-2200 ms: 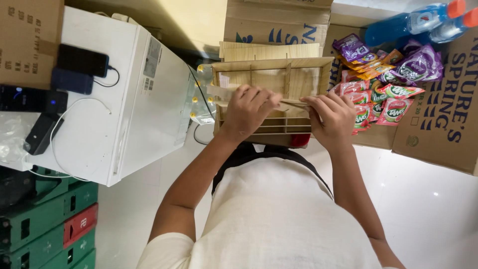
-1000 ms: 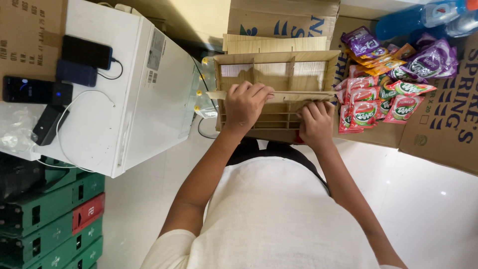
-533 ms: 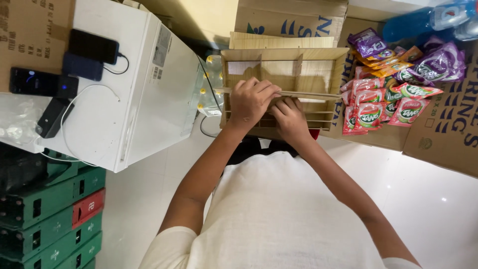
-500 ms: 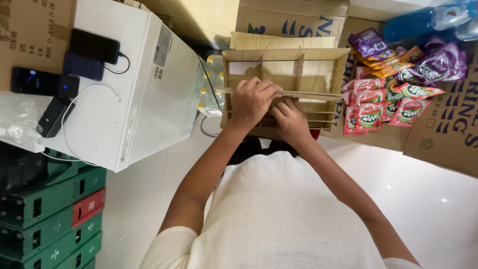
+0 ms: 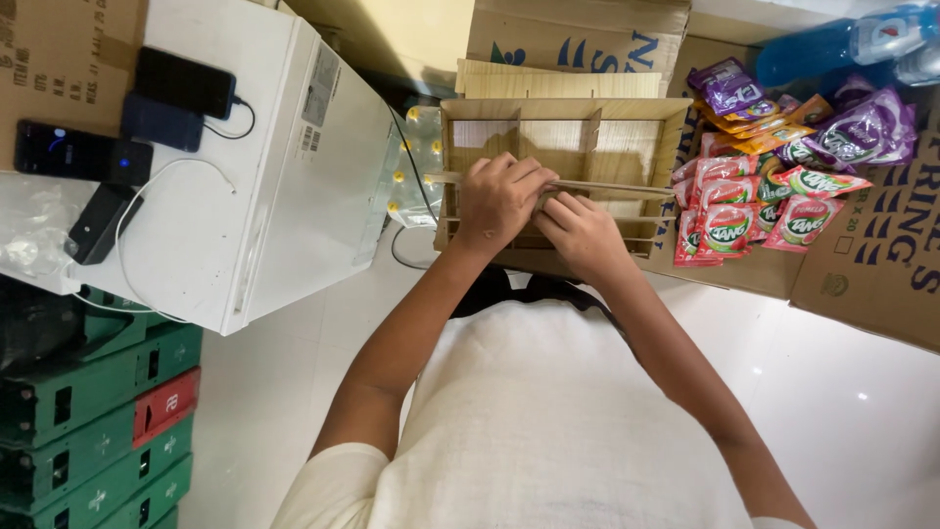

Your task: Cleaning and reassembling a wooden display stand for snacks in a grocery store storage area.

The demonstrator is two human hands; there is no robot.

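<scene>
A light wooden box with slotted dividers (image 5: 563, 127) stands in front of me on the floor. A thin wooden strip (image 5: 617, 186) lies across its middle. My left hand (image 5: 499, 196) is closed over the left part of that strip. My right hand (image 5: 583, 230) sits just beside it, fingers pinching the strip from below. The two hands touch each other over the box.
A white appliance (image 5: 255, 176) with phones and cables (image 5: 127, 127) on top stands to the left. Green crates (image 5: 88, 421) are stacked at the lower left. Colourful snack sachets (image 5: 774, 167) lie on cardboard boxes (image 5: 881, 264) at the right. Blue bottles (image 5: 852, 39) are at the top right.
My right hand has slid left along the strip from the box's right side until it meets my left hand. My left hand stays closed on the strip.
</scene>
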